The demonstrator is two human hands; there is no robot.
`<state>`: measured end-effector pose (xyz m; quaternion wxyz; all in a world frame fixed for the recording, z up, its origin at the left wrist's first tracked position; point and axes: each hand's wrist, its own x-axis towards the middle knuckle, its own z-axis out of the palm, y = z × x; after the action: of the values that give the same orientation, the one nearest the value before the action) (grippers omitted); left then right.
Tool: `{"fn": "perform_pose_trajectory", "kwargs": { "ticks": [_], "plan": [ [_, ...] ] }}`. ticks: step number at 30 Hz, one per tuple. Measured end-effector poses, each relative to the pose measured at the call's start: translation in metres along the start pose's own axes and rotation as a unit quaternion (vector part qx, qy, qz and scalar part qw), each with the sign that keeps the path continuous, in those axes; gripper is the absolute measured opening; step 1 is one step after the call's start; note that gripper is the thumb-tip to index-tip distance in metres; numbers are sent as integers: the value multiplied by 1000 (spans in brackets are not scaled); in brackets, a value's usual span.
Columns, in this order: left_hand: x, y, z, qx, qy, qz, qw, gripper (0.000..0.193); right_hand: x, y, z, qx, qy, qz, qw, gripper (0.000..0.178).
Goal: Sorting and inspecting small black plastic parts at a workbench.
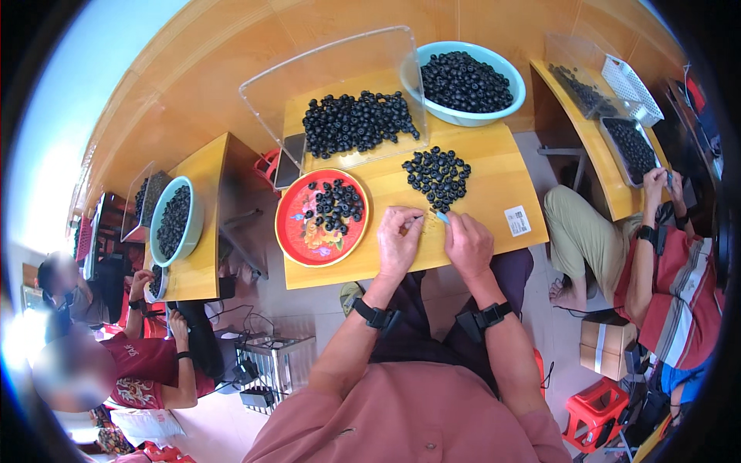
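My left hand is closed, pinching a small black round piece that looks like a bead; the fingers cover most of it. Between the fingertips of my right hand is a slim tool with a light blue handle, its tip pointing toward the left hand. Both hands rest low over the front of the yellow wooden table. Just beyond them lies a loose pile of black beads. Dark crumbs are scattered between the hands. Left of them, a round red tray with a flower print holds more beads.
Behind the tray, a clear plastic bin holds many beads. A light blue basin heaped with them stands back right. A dark phone-like slab lies left of the bin. People work at tables on both sides; a red stool stands lower right.
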<state>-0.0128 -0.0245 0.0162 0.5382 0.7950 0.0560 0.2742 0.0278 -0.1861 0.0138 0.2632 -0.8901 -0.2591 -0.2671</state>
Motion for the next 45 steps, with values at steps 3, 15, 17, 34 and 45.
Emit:
{"fn": "perform_pose_trajectory", "kwargs": {
  "ticks": [3,15,17,34,45],
  "plan": [
    [-2,-1,-1,5,5,0,1000,15,-2,0,2,1,3,-1,1000,15],
    [1,-8,0,47,15,-19,999,22,1,-2,1,4,8,8,1000,13],
    [1,-10,4,-2,12,-65,998,22,1,-2,0,13,9,5,1000,13],
    [1,-3,6,15,0,-12,1000,26,0,-2,-1,17,-4,-8,1000,11],
    [1,-9,6,29,-27,0,999,30,0,0,2,25,-7,-51,998,11]
  ]
}}
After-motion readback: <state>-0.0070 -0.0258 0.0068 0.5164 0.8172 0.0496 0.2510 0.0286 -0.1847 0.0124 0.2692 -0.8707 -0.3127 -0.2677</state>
